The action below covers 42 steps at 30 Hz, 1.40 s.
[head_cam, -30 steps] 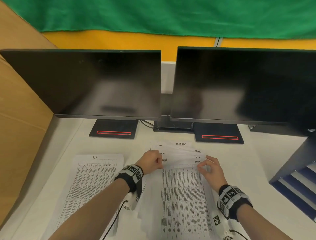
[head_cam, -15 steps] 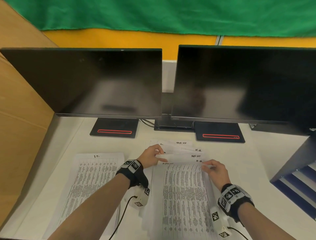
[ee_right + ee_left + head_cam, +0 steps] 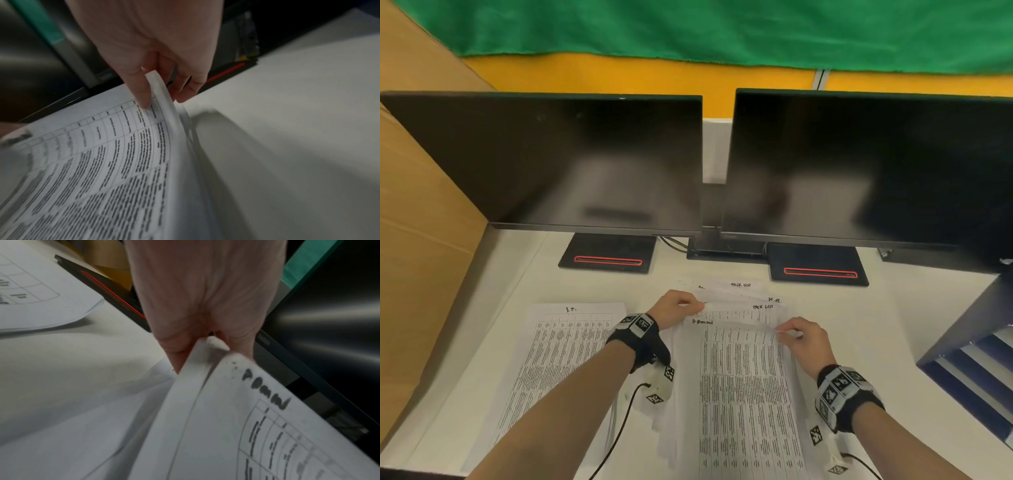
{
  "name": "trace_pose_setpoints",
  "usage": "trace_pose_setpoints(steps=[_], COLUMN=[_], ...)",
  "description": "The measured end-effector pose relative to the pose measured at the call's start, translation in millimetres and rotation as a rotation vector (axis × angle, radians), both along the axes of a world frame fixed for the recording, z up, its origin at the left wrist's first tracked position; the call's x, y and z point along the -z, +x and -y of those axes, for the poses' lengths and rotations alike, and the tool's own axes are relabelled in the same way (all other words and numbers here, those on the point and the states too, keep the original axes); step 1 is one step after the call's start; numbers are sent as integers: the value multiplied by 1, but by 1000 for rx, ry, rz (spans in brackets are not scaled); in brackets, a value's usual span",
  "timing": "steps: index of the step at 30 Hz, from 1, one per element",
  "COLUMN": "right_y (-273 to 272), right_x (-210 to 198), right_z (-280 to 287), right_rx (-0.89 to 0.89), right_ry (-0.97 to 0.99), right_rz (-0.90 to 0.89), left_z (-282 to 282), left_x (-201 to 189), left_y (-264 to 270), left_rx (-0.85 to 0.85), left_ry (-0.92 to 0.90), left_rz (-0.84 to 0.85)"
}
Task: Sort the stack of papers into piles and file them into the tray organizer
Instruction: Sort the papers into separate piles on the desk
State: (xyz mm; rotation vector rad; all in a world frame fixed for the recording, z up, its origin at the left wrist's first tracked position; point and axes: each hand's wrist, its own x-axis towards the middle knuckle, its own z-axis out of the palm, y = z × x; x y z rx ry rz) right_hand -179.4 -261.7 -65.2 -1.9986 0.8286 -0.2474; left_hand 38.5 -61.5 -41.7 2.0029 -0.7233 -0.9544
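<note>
A fanned stack of printed papers (image 3: 736, 298) lies mid-desk before the monitors. Its top sheet (image 3: 743, 387), a dense table with a handwritten heading, is lifted at the far edge. My left hand (image 3: 681, 306) pinches that sheet's top left corner (image 3: 207, 353). My right hand (image 3: 796, 334) pinches the top right corner (image 3: 160, 87), thumb on the printed face. A sorted pile (image 3: 554, 363) with a handwritten heading lies flat to the left. The dark blue tray organizer (image 3: 969, 359) stands at the right edge, with pale sheets in its slots.
Two dark monitors (image 3: 571, 161) (image 3: 866, 168) on black stands (image 3: 607, 253) close off the back of the white desk (image 3: 866, 335). A brown cardboard panel (image 3: 417, 222) walls the left side. Cables from my wrist cameras trail over the papers near me.
Both hands have drawn the top sheet toward me, baring more of the fanned sheets behind it. The right hand went from spread fingers to a pinch on the corner.
</note>
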Motion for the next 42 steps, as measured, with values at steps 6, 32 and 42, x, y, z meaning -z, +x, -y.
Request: trace_pose_setpoints(steps=[6,32,42], right_y=[-16,-21,-20], right_x=[-7,10,9], right_z=[-7,1,5], right_rx=[-82,-65,-44], right_ry=[-9,257,232], right_rz=[44,13,-72], left_z=[8,11,-11], left_x=[3,7,-72], left_y=[8,-6,-25], left_rx=[64,113,37], left_ry=[170,364,-11], left_rz=[175,515,1223])
